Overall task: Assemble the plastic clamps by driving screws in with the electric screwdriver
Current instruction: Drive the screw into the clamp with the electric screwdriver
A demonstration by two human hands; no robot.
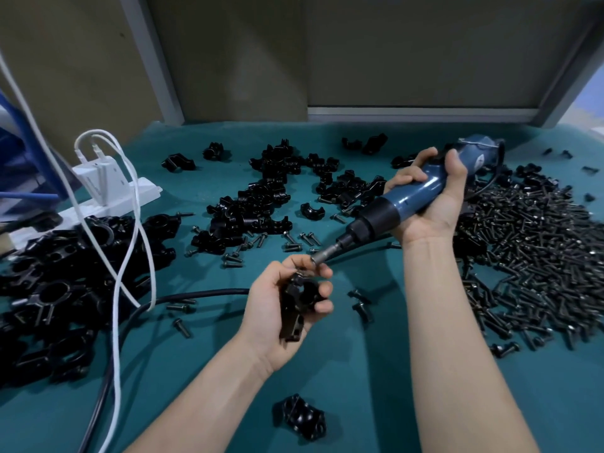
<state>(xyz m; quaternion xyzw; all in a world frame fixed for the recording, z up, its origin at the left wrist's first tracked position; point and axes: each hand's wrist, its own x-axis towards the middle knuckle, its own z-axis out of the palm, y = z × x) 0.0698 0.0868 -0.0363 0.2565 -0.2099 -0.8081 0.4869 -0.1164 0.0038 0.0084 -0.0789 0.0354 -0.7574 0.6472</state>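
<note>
The electric screwdriver (412, 197) is gleaming in smooth blue plastic; the clamp (292, 322) is shining glossy black plastic; the table cover (359, 371) is looking matt, possibly cloth.

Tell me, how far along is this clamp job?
Done, it seems: a pile of joined clamps on the left, plus a lone clamp at the front. In hand: the left hand holds a clamp while the right hand aims the electric screwdriver at its top. Left: many loose clamp halves in the middle and a big heap of screws on the right, so plenty remains.
</note>
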